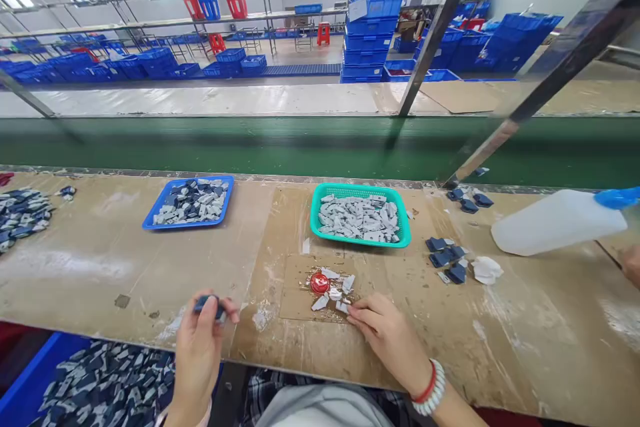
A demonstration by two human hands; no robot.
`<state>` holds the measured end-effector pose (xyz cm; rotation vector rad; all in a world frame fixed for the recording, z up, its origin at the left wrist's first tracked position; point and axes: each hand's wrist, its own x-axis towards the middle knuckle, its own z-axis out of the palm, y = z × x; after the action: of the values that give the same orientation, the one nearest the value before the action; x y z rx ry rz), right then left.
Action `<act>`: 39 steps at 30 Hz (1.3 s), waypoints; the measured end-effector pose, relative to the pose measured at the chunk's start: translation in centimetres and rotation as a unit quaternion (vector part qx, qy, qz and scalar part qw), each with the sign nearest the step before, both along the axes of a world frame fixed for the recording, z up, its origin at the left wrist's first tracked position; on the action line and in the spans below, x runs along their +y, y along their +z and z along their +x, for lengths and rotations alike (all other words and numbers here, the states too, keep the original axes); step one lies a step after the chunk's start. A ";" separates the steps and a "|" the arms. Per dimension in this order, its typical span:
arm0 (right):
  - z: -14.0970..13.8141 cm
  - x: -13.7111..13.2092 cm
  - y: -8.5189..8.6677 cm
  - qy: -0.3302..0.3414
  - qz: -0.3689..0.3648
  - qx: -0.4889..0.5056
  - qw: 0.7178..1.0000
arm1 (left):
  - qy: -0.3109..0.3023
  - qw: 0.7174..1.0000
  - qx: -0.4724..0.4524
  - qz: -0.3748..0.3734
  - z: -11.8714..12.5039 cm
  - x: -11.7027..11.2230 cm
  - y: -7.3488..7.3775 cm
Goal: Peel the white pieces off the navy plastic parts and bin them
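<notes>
Left hand pinching a dark blue piece between thumb and fingers, just above the near edge of the worktop. Right hand narrow, fingertips touching white chips on a cardboard sheet beside a red cap; grip on them impossible to tell. Farther back, a teal tray of grey-white pieces.

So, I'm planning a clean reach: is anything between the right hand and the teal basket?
Only low clutter: a few white pieces lie on a cardboard sheet just ahead of the right hand, toward the teal basket. A red lid sits left of that line. Nothing tall blocks the way.
</notes>
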<state>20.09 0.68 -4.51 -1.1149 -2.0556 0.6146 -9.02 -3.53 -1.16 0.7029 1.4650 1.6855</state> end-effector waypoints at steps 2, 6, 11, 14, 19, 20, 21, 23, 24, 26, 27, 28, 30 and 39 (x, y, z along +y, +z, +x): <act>0.4 0.0 0.0 0.012 -0.050 0.033 0.998 | 0.029 0.999 -0.019 -0.029 -0.4 -1.6 -0.5; 0.5 0.4 0.6 -0.037 -0.226 0.165 0.959 | -0.031 0.997 -0.002 -0.072 1.1 -2.0 -0.9; -0.3 0.8 2.8 -0.066 -0.325 0.279 0.901 | -0.243 0.960 0.106 -0.090 6.2 0.5 0.3; -0.7 0.5 4.7 -0.051 -0.227 0.288 0.929 | -0.347 0.928 0.130 -0.040 9.0 1.8 1.5; -1.2 -0.3 6.8 -0.031 -0.030 0.210 0.977 | -0.351 0.926 0.142 0.012 11.2 2.6 2.7; -1.3 -0.4 7.0 -0.035 -0.008 0.206 0.978 | -0.346 0.927 0.144 0.013 11.3 2.6 2.7; -1.4 -0.4 7.0 -0.034 0.007 0.205 0.978 | -0.342 0.928 0.148 0.013 11.4 2.7 2.8; -1.4 -0.3 7.1 -0.022 0.022 0.201 0.979 | -0.340 0.927 0.158 0.012 11.5 2.7 2.9; -1.4 -0.2 7.1 -0.015 0.028 0.198 0.980 | -0.341 0.925 0.167 0.012 11.5 2.8 3.0; -1.3 0.0 7.1 -0.003 0.038 0.186 0.982 | -0.343 0.920 0.190 0.013 11.8 2.8 3.3; -1.3 0.0 7.0 0.002 0.043 0.177 0.983 | -0.343 0.917 0.202 0.013 11.9 2.8 3.4; -1.2 0.0 7.0 0.006 0.050 0.167 0.985 | -0.340 0.916 0.212 0.012 12.1 2.7 3.5; -1.3 -0.2 6.9 0.010 0.069 0.142 0.987 | -0.329 0.918 0.223 0.007 12.7 2.6 3.6; -0.8 -0.8 5.8 0.130 0.056 0.021 0.990 | -0.271 0.941 0.190 -0.073 11.0 1.7 1.8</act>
<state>19.33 -0.15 1.25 -0.7696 -2.1888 0.6346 1.99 -1.81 0.59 1.2661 1.4534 1.0449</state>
